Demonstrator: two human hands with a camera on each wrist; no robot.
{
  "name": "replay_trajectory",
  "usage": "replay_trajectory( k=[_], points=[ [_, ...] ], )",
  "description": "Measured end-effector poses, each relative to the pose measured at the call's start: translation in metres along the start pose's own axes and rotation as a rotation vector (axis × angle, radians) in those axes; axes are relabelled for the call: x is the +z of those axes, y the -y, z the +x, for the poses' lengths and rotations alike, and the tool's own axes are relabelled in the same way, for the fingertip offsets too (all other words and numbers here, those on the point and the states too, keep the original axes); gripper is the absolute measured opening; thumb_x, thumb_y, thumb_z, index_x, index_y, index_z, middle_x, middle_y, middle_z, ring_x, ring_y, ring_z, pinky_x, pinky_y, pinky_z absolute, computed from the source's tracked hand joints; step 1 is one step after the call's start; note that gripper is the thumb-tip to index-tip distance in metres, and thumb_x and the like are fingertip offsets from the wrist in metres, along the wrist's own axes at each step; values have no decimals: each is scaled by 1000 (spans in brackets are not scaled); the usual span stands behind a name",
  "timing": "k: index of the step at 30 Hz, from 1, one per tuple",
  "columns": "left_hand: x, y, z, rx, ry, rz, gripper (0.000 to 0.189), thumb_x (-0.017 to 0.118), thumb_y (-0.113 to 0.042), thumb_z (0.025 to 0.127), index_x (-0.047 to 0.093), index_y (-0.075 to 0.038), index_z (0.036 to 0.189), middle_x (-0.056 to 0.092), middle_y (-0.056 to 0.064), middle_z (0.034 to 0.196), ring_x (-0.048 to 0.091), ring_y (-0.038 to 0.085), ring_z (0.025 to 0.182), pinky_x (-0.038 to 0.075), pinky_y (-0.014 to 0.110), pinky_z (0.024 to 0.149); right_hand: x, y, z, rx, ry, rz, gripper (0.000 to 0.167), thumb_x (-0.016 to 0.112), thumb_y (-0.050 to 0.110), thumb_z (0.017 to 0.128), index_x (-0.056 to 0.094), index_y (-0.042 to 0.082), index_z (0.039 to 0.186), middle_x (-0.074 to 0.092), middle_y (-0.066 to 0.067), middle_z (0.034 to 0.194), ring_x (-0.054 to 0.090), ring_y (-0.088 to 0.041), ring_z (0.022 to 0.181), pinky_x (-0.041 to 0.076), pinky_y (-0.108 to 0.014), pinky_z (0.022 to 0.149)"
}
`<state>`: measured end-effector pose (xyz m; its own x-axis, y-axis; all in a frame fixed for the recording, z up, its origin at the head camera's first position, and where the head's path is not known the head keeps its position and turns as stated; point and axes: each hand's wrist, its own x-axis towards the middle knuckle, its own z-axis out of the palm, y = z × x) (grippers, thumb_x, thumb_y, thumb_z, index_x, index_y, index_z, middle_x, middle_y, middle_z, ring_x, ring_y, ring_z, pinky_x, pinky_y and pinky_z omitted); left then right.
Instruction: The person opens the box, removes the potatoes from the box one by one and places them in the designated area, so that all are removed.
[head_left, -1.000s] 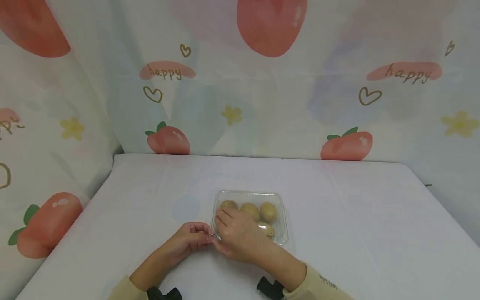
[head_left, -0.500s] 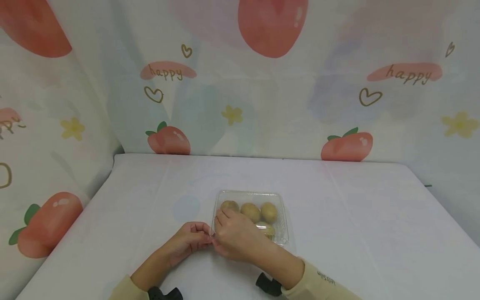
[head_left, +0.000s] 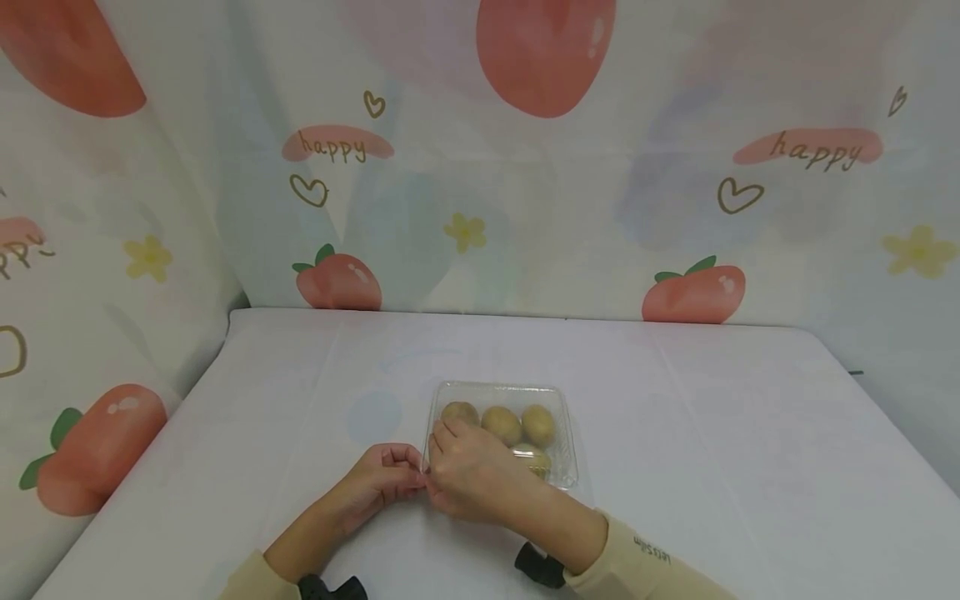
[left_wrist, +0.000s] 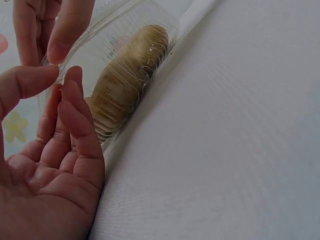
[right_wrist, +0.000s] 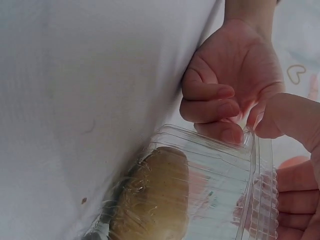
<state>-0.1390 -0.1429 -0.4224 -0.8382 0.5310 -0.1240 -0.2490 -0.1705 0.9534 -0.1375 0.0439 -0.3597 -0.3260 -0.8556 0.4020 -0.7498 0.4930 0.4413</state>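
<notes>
A clear plastic clamshell box (head_left: 498, 387) stands on the white-covered table, holding several egg-shaped, yellow-brown fruits or potatoes (head_left: 537, 425); their exact kind is unclear. At the box's near left corner, my left hand (head_left: 382, 483) pinches the edge between thumb and fingertips. My right hand (head_left: 476, 475) reaches across the box and grips its rim by the same corner, covering part of the contents. In the right wrist view, the right thumb lies at the corner and the other fingers are behind the ridged rim (right_wrist: 262, 200). Both thumbs nearly meet in the left wrist view.
The white tablecloth (head_left: 712, 450) spreads around the box on all sides. A printed backdrop (head_left: 555, 242) with fruit, hearts and flowers rises behind the table and along the left. Black straps or mounts (head_left: 540, 567) sit at both wrists.
Both hands stay at the near left corner of the box. The right hand has shifted very slightly, and the bit of plastic seen sticking up between the hands earlier is now less visible.
</notes>
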Motion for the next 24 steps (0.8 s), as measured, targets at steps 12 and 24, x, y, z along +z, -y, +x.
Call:
replay_trajectory(
  k=[12,24],
  points=[
    [4,0,0,15,-39,30,10,57,3,80,57,-7,83,61,0,75,57,8,70,48,20,63,-7,6,4,-17,61,-83,27,62,26,70,69,2,81,66,-10,82,61,-19,75,49,-22,63],
    [2,3,1,11,-44,23,11,56,3,80,57,-7,84,60,0,75,56,8,70,48,20,63,-11,9,7,-9,168,-83,34,67,31,69,70,3,88,66,-11,88,61,-21,79,50,-24,67]
  ],
)
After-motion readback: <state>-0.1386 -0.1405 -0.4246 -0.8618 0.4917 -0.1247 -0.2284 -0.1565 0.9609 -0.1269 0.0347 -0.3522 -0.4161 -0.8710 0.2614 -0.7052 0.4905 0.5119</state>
